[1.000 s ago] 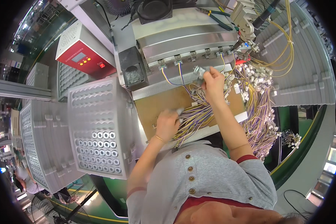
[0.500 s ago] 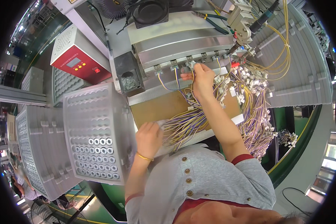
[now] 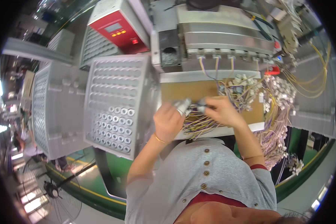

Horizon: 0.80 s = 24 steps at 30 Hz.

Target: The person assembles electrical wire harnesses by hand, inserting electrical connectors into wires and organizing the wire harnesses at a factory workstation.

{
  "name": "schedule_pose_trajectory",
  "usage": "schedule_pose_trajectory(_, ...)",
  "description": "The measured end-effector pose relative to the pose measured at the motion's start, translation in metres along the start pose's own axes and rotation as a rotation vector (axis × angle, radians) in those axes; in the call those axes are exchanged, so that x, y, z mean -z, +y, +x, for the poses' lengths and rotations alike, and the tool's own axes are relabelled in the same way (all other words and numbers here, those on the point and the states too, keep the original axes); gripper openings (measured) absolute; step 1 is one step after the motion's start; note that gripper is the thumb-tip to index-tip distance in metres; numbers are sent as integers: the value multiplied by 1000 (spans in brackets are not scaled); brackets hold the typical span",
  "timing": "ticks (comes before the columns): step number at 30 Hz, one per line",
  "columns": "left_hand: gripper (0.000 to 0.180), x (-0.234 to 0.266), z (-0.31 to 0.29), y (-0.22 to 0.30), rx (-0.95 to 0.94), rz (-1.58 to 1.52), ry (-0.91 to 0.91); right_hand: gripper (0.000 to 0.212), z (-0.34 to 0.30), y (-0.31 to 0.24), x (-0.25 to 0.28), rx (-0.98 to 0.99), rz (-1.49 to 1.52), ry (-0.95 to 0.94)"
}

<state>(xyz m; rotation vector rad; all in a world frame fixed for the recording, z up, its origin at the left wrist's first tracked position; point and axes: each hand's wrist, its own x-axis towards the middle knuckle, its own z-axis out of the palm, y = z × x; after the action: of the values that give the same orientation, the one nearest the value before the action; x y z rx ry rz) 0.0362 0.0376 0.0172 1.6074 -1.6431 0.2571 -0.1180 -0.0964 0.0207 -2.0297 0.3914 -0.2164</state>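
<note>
Above the wire bundle (image 3: pixel 199 125), my two hands are close together with a small gap between their fingertips. My left hand (image 3: pixel 168 121) is closed, with whitish coverings at the fingertips; what it pinches is blurred. My right hand (image 3: pixel 223 111) pinches a small dark-grey piece, too smeared to name. Yellow, white and purple wires lie beneath both hands on a brown board (image 3: pixel 175 89). Beyond them, several wires hang from small clamps along the front of a metal fixture (image 3: pixel 227 39).
Left stands a pale tray (image 3: pixel 115 89) partly filled with metal ring-shaped parts, behind it a red-and-white control box (image 3: pixel 119 30). A black bin (image 3: pixel 170 56) sits beside the fixture; pliers (image 3: pixel 263 28) lie on top. More wires with white connectors (image 3: pixel 280 89) hang at right.
My right hand has come back from the fixture's clamps toward my left hand, which has moved nearer the board's middle. The whole view has shifted, with the fixture now farther right.
</note>
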Motion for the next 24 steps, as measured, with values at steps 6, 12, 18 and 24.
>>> schedule_pose_trajectory(6, 27, 84, -79, -110, 602, 787, -71, 8, -9, 6, 13, -117, 88, 224)
schedule_pose_trajectory(12, 35, 120, -120, -147, 857, 779, -115, 8, -5, 2, 1, -125, 123, 242)
schedule_pose_trajectory(18, 26, 83, -37, -67, 921, -292, 341, 19, -1, -7, 0, 39, 119, 281)
schedule_pose_trajectory(24, 30, 0, -5, 4, 1069, -1292, 69, 13, 0, -5, -6, 67, 161, 382)
